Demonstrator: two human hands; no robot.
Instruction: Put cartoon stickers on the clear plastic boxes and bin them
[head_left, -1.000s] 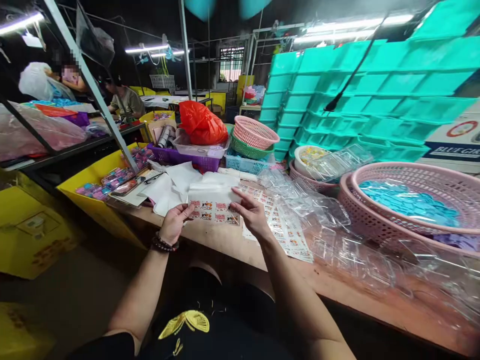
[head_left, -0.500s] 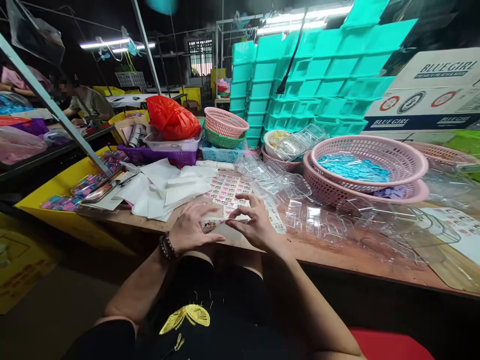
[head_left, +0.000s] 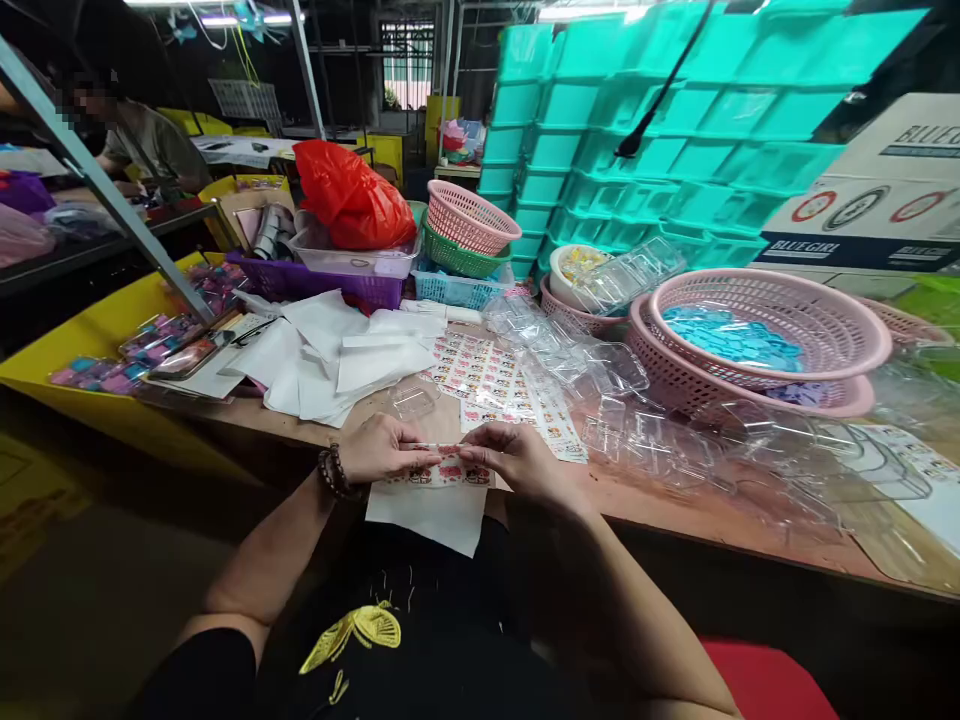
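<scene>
Teal bins (head_left: 645, 140) tower behind your cluttered brown counter (head_left: 600, 494); at its near edge your left hand (head_left: 379, 450) and right hand (head_left: 529, 465) pinch a white sheet (head_left: 427, 515), its upper band printed with small coloured pictures

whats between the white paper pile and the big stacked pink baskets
In the head view, printed sheets and clear plastic trays lie between the white paper pile and the big stacked pink baskets.

On the brown tabletop (head_left: 600, 497), white papers (head_left: 304, 350) lie left, printed sheets (head_left: 487, 378) centrally, clear plastic cases (head_left: 652, 440) right, a purple basket (head_left: 322, 282) far left
</scene>
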